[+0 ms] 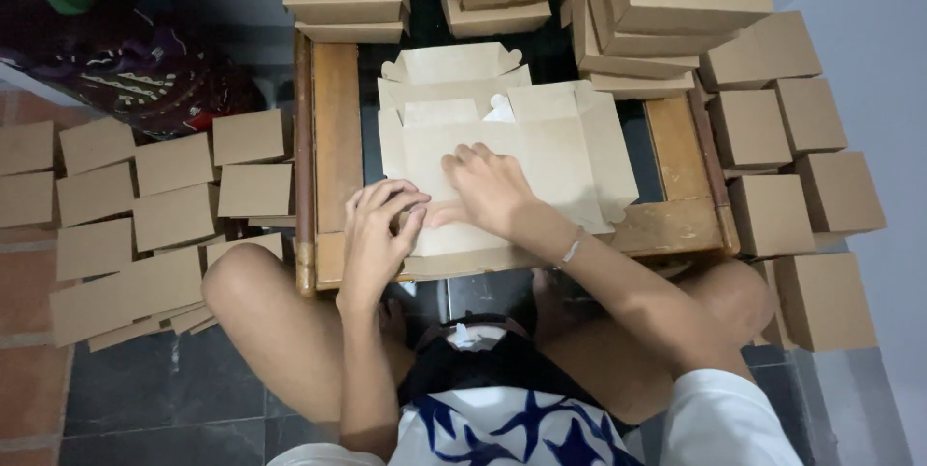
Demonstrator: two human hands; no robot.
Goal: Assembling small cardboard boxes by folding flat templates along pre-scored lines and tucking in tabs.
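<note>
Left hand: the left hand curls over the near flap of the flat cardboard blank, fingers bent and pinching the fold line.
Right hand: the right hand lies flat on the same blank, fingers spread and pressing down; the two hands sit close together, almost touching.
Blank's place: it lies unfolded on the low wooden bench, over the stack of blanks beneath it, just in front of the person's knees.
Risk: the blank may slide on the smooth sheets below if the flat hand eases off, and the crease would run crooked; a hard pinch away from the score line could tear or buckle a tab.
Materials: thin matt brown card, die-cut with notched tabs and slots; the bench is worn varnished wood with a dark inset top.
Around: folded boxes, plain brown cubes, are piled to the right and behind; flat lidded boxes lie in rows on the tiled floor to the left.
</note>
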